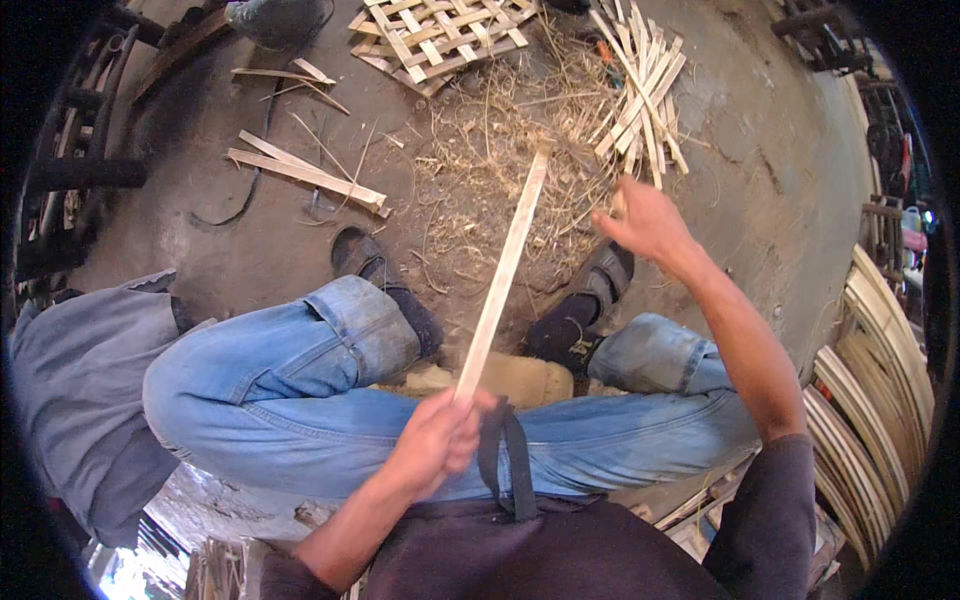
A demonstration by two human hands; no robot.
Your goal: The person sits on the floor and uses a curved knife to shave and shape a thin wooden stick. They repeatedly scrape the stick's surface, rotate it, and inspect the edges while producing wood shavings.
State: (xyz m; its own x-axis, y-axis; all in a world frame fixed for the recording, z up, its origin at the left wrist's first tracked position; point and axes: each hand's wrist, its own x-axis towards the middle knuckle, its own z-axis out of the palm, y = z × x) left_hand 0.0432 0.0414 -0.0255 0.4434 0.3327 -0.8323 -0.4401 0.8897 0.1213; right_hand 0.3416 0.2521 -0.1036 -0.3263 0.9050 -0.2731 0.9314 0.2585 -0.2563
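From my remote post, I had the left hand (430, 445) closed around the near end of a pale strip (510, 255), which pointed out over the floor (740, 200) between two sandals (602, 280). The right hand (645, 222) was curled, apart from it; whether it pinched anything, I could not tell. A firm left grip, with the other fingers clear of sharp edges, seemed to me the sound way to work. Curved bundles (860, 420) lined the right side, shavings (465, 170) littered the ground ahead, and a crossed pile (640, 100) and woven panel (445, 35) lay beyond
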